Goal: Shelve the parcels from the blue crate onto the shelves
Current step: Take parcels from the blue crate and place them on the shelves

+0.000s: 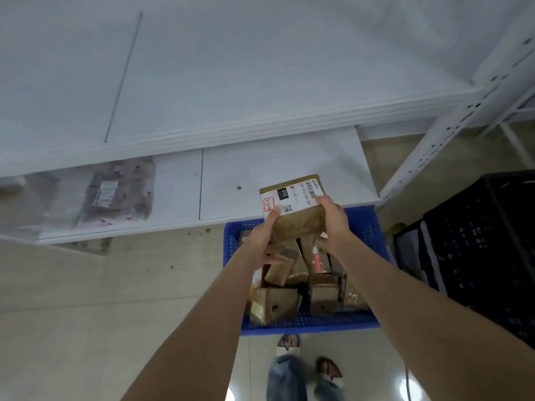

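One parcel (295, 211) up, held just above the blue crate (307, 325).
My left hand (262, 237) and right hand (333, 224) grip its sides; next, I reckon, it goes forward onto the white shelf (260, 169) just beyond.

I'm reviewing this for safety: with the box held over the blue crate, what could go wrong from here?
Left hand and right hand grip only the near end of the cardboard parcel; if it slips, it falls onto the parcels in the blue crate. The upper shelf's edge runs above the lower shelf, so the parcel might knock it going in.
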